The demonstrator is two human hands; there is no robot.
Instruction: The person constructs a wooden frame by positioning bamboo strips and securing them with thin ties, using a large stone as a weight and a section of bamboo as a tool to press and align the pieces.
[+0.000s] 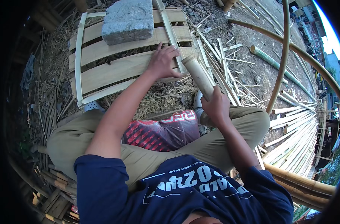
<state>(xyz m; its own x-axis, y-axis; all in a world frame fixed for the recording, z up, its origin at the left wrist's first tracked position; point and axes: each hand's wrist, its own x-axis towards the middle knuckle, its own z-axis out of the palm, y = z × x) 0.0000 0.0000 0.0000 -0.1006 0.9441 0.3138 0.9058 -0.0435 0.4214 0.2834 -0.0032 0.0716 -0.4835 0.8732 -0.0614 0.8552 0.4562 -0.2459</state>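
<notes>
In front of me lies a slatted panel (pixel 119 67) of flat wooden or bamboo slats, crossed by thin pale strips. My left hand (pixel 163 62) rests on its near right part, fingers spread, against a cross strip (pixel 168 28). The thumb reaches toward the strip's near end; the contact under the palm is hidden. My right hand (pixel 216 105) is closed around the lower end of a short, thick bamboo piece (pixel 198 74). Its upper end leans over the panel's right edge, close to my left hand. A grey concrete block (pixel 128 22) sits on the panel's far side.
Split bamboo strips (pixel 224 61) lie loose to the right of the panel. Curved bamboo poles (pixel 284 56) arch over the right side. Many pale poles (pixel 293 130) are stacked farther right. A printed dark and red cloth or sack (pixel 162 130) lies between my legs. Dry straw covers the ground.
</notes>
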